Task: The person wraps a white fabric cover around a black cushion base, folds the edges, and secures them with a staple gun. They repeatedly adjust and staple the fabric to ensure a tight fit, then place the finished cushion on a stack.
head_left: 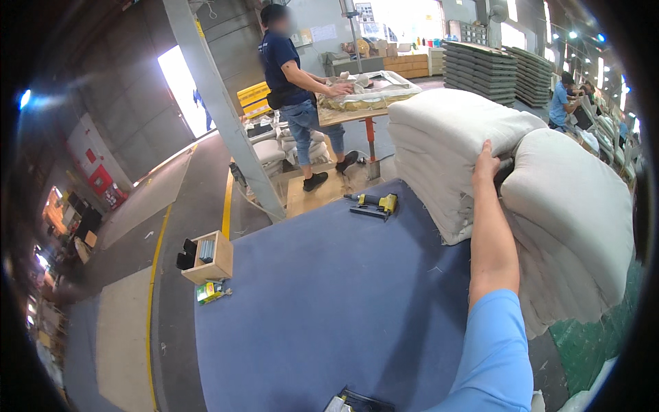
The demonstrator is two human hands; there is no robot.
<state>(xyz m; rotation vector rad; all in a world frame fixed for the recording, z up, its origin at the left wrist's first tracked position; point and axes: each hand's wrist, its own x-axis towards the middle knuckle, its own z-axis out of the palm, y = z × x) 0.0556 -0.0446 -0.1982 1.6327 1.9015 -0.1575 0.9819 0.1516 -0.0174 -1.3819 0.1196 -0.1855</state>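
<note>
My right hand reaches to the upper right of the frame, against the near edge of a cream fabric-covered cushion pile, beside a second cream pile. One digit lies on the cloth; the others dip into the gap, so I can't tell whether they grip. My left hand is out of view. I judge this step as taking hold of a cushion; the next move calls for a firm pinch, clear of the staple gun on the blue worktable.
</note>
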